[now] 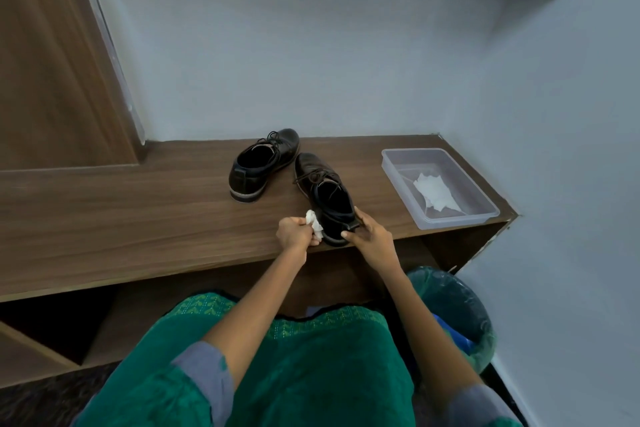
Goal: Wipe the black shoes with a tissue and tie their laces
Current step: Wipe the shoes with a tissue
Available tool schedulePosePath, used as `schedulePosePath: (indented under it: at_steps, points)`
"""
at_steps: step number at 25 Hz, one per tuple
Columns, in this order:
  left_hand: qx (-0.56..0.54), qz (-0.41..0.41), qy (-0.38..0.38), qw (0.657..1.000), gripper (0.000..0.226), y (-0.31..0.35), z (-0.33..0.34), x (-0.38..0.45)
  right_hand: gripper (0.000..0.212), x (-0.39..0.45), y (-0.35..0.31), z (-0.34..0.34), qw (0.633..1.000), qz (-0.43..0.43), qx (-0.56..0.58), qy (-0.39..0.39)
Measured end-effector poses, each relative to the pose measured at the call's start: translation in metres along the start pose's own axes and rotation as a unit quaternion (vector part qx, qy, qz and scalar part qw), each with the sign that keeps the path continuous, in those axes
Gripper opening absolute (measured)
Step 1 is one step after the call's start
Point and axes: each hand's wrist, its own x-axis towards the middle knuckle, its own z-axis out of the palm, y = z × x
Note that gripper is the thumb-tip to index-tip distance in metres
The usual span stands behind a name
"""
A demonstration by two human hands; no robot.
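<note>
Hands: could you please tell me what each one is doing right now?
Left hand: pinching the tissue.
Right hand: gripping the near shoe at its heel.

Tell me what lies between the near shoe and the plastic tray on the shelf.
Nothing: the head view shows only bare wooden shelf between the near shoe and the plastic tray.

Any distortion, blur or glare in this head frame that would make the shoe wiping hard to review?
Head view: wide-angle bending curves the shelf edge and wall lines; light is soft and even, with no harsh glare; the left hand with the tissue and the right hand on the near shoe read a little soft; the shoe openings are too dark for detail.
</note>
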Motion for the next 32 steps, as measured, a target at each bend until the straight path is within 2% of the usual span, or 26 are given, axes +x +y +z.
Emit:
schedulePosePath:
  at_steps: [3,6,10,13,17,21,24,25,27,29,30,32]
  points:
    - [0.007,0.008,-0.005,1.0,0.008,-0.003,-0.002,-0.01,0.06,-0.001,0.001,0.002,1.0,0.006,0.02,0.013]
    - [-0.015,0.003,0.003,1.0,0.014,-0.006,0.0,-0.022,0.059,-0.003,0.001,0.004,0.999,0.011,0.032,0.022]
    - [-0.106,-0.04,0.004,0.994,0.005,-0.014,0.006,-0.037,0.059,-0.006,0.0,0.01,0.998,0.026,0.037,0.045]
    - [-0.16,-0.066,0.006,0.985,0.021,-0.021,0.013,-0.045,0.057,-0.011,0.0,0.018,0.995,0.032,0.046,0.082]
    - [-0.198,-0.09,-0.021,0.976,0.026,-0.027,0.022,-0.061,0.055,-0.019,-0.001,0.023,0.994,0.039,0.055,0.088]
    - [-0.134,-0.058,-0.065,0.987,0.022,-0.033,0.025,-0.069,0.051,-0.04,0.008,0.025,0.989,0.062,0.098,0.089]
    - [-0.03,0.002,-0.153,0.988,0.024,-0.037,0.017,-0.068,0.038,-0.044,0.017,0.019,0.983,0.085,0.156,0.039]
    - [0.005,0.026,-0.18,0.983,0.024,-0.037,0.013,-0.066,0.031,-0.043,0.02,0.016,0.98,0.094,0.167,0.045]
    - [0.077,0.095,-0.176,0.977,0.022,-0.035,0.003,-0.059,0.026,-0.036,0.021,0.011,0.961,0.138,0.197,0.134]
    - [0.109,0.14,-0.091,0.98,0.024,-0.028,-0.007,-0.049,0.028,-0.027,0.017,0.007,0.922,0.196,0.229,0.241]
    - [0.102,0.139,-0.064,0.983,0.031,-0.024,-0.01,-0.045,0.029,-0.022,0.013,0.008,0.908,0.214,0.243,0.267]
    - [0.08,0.107,-0.072,0.988,0.045,-0.019,-0.01,-0.041,0.028,-0.015,0.003,0.016,0.884,0.255,0.269,0.285]
